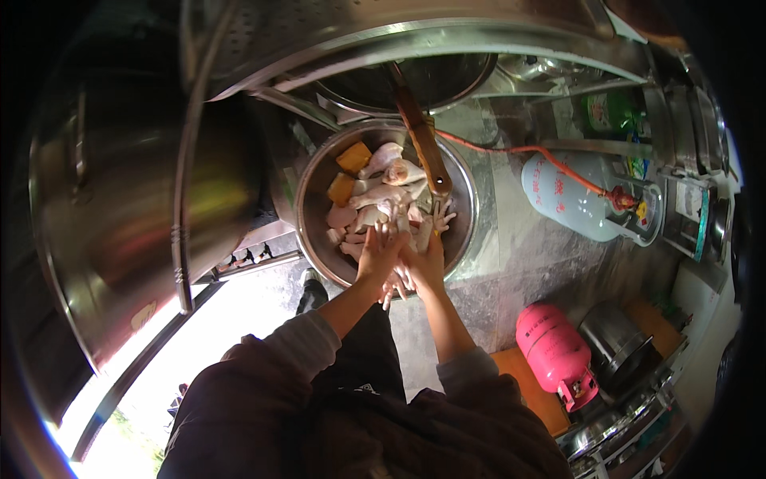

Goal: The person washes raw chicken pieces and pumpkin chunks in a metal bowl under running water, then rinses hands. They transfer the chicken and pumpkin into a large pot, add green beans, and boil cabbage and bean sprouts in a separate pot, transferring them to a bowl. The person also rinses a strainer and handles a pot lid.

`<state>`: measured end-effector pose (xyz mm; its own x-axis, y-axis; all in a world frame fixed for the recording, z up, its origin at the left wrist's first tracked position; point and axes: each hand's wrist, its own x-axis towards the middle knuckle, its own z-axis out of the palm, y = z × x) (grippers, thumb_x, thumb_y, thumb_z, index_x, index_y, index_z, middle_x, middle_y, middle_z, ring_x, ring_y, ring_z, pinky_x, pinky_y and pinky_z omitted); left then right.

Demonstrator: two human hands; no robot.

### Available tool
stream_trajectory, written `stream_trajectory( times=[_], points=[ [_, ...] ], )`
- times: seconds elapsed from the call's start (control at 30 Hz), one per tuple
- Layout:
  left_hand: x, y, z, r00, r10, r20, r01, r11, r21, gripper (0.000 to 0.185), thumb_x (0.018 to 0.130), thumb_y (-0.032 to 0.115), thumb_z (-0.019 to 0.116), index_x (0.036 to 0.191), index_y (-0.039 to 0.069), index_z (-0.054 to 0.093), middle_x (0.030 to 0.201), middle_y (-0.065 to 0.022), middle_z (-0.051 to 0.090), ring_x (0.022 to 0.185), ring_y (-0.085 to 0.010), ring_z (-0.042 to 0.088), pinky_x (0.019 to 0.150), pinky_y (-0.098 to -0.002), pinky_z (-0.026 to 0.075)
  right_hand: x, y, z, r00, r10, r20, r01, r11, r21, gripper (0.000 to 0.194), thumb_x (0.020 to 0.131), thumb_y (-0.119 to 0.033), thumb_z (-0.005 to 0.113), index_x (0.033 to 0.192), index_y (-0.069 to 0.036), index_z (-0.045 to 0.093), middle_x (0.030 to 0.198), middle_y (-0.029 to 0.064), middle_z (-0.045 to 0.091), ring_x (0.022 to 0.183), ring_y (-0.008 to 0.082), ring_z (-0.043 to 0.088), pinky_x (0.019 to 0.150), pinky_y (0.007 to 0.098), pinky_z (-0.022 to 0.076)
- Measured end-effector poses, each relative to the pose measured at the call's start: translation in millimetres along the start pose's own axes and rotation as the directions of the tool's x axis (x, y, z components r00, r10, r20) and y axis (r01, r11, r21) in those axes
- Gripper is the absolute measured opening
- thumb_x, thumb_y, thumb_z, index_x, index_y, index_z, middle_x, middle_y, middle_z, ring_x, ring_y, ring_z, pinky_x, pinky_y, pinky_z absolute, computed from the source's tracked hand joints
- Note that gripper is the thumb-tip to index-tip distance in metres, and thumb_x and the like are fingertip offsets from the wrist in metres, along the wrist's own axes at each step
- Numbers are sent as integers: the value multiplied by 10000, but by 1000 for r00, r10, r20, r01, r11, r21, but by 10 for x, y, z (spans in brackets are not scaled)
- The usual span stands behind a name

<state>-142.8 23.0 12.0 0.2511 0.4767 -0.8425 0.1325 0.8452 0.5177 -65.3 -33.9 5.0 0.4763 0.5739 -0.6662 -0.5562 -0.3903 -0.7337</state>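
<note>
In front of me stands a large round metal basin (468, 179) with raw chicken pieces (383, 197) in it, among them drumsticks and chicken feet (444, 217). Orange chunks (354, 157), of a kind I cannot tell, lie at its far left side. My left hand (380, 254) and my right hand (423, 257) are close together over the near part of the basin, touching chicken pieces. Their fingers partly cover the meat, so a firm grip cannot be made out. A brown handle (423, 149) reaches over the basin from its far rim, its near end by my right hand.
A large dark pan (455, 78) sits beyond the basin under a metal counter edge (419, 45). To the right lies a pale gas cylinder (562, 194) with an orange hose (532, 148). A pink gas cylinder (550, 344) and a metal pot (616, 335) are at the lower right.
</note>
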Motion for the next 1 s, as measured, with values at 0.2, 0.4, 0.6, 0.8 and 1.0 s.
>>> stream_trajectory(
  times=[0.2,0.4,0.6,0.8,1.0],
  points=[
    [-816,482,154,989,97,113,-103,994,46,454,764,298,657,1087,76,427,872,-45,565,717,-121,550,599,-266,470,-687,-646,98,976,-218,-19,218,976,23,409,759,-72,653,1131,-2,497,974,80,588,810,120,567,671,237,480],
    [-2280,1770,-5,751,579,316,-435,795,-423,402,826,83,603,1154,43,372,1030,-53,524,961,-101,513,790,-256,441,-1774,-2111,973,783,-605,146,600,796,79,498,784,-19,622,1223,-2,389,988,100,581,845,146,575,687,252,489],
    [-3248,3056,-1430,422,906,38,-849,410,-335,350,843,136,578,1147,90,409,1012,-33,530,897,-119,529,632,-266,455,-2388,-2921,2910,315,-809,496,870,455,191,453,755,-90,676,1135,-3,445,941,96,588,786,148,584,668,271,495],
    [-2954,3940,-3493,882,469,38,-435,845,-310,404,834,401,493,1123,118,488,1136,-98,526,1069,-289,453,861,-555,322,-1854,-2421,5096,504,-339,794,627,776,-68,471,741,-234,690,1081,3,467,947,127,585,816,195,591,680,326,504],
    [-1724,3839,-4457,1000,2,22,7,910,-415,616,839,531,365,1282,104,399,1404,-132,288,1235,-316,299,933,-533,270,-982,-1545,6028,720,336,607,417,489,-766,371,791,-231,617,1085,-36,503,930,95,597,736,194,583,582,330,495]
  ],
)
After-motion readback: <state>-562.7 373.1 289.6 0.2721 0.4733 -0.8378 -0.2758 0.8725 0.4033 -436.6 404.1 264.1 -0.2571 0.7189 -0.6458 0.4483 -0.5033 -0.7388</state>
